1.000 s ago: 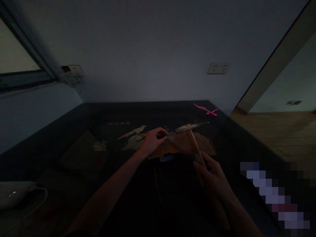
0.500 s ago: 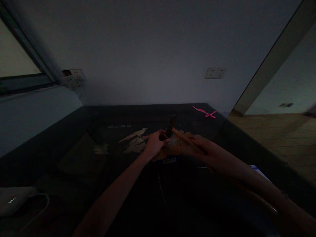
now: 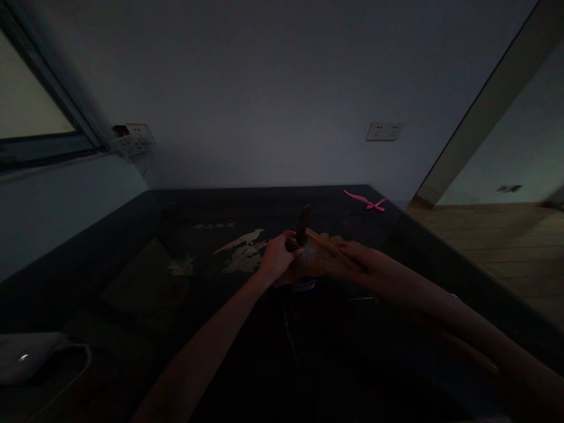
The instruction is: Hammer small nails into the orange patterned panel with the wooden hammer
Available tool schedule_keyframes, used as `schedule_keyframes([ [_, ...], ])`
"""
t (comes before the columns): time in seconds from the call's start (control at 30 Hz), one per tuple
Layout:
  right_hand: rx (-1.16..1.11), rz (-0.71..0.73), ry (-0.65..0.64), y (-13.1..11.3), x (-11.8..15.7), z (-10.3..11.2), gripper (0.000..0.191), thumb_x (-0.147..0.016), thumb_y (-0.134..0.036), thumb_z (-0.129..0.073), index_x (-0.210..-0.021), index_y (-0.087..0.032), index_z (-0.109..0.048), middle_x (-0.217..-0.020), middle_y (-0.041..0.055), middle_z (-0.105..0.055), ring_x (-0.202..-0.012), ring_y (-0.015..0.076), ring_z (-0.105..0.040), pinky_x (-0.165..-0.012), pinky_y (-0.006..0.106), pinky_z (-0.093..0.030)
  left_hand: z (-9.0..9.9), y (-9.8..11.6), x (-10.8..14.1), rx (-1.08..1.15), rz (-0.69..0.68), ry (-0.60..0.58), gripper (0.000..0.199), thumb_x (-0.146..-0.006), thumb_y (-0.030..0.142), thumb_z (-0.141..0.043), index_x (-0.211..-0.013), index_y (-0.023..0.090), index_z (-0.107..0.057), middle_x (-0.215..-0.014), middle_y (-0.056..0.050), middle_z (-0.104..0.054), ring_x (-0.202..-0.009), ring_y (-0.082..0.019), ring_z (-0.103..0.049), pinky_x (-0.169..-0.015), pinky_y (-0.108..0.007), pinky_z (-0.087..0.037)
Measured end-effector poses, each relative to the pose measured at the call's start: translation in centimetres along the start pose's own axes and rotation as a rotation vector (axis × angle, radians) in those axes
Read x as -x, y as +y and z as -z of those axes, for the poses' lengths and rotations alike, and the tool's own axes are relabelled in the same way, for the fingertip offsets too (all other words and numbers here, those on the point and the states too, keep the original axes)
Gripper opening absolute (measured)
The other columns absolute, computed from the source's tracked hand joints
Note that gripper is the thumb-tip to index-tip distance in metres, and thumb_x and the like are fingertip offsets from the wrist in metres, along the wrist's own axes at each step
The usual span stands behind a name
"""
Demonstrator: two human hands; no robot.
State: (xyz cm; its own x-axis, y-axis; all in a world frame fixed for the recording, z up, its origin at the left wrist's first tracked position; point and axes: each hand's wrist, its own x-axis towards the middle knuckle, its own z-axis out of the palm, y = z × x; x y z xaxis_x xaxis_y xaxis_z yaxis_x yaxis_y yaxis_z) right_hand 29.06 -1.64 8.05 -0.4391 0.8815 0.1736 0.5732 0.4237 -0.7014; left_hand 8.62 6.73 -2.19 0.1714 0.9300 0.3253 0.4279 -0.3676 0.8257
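In the dim head view, a spotted orange-brown object (image 3: 314,258) of a kind I cannot make out sits between both hands above the black table. A dark flat piece (image 3: 304,222) stands up from its near-left part. My left hand (image 3: 277,255) is closed at the base of that piece, fingers curled round it. From the right, my right hand (image 3: 365,261) closes over a light-brown wooden stick (image 3: 324,242), which slants across the object with its tip near the dark piece. A small blue item with a pale label (image 3: 304,285) lies just below the object.
The black table (image 3: 211,202) bears a pale bird pattern (image 3: 242,249). A pink ribbon (image 3: 370,204) lies at its far right corner. A white device with a cable (image 3: 30,355) rests at the near left. Behind stands a wall with sockets (image 3: 384,131).
The dark upright piece has shifted slightly left. Both hands keep nearly the same place and grip. The blue-and-white thing beside my right forearm is now mostly covered.
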Motion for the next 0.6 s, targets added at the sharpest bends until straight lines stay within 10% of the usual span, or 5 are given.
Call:
schedule_keyframes([
  [0.27,-0.024,-0.064,0.021,-0.52,0.27,-0.16,0.027,-0.072,-0.027,-0.059,-0.095,-0.021,-0.073,-0.079,0.0024,-0.070,-0.053,0.0138,-0.057,-0.046,0.022,-0.043,-0.09,-0.14,-0.02,0.009,0.016,0.008,0.030,-0.068,0.014,-0.069,-0.096,0.017,-0.058,-0.081,-0.002,-0.067,-0.076,-0.016,-0.064,-0.072,-0.029,-0.049],
  [0.6,-0.039,-0.060,0.009,-0.16,-0.07,-0.06,0.029,-0.071,-0.029,-0.061,-0.098,-0.023,-0.071,-0.082,0.0029,-0.071,-0.064,0.0187,-0.062,-0.057,0.027,-0.047,-0.06,-0.01,0.05,-0.019,0.005,0.029,0.035,-0.069,0.015,-0.069,-0.101,0.018,-0.055,-0.079,0.000,-0.067,-0.074,-0.016,-0.064,-0.071,-0.029,-0.049],
])
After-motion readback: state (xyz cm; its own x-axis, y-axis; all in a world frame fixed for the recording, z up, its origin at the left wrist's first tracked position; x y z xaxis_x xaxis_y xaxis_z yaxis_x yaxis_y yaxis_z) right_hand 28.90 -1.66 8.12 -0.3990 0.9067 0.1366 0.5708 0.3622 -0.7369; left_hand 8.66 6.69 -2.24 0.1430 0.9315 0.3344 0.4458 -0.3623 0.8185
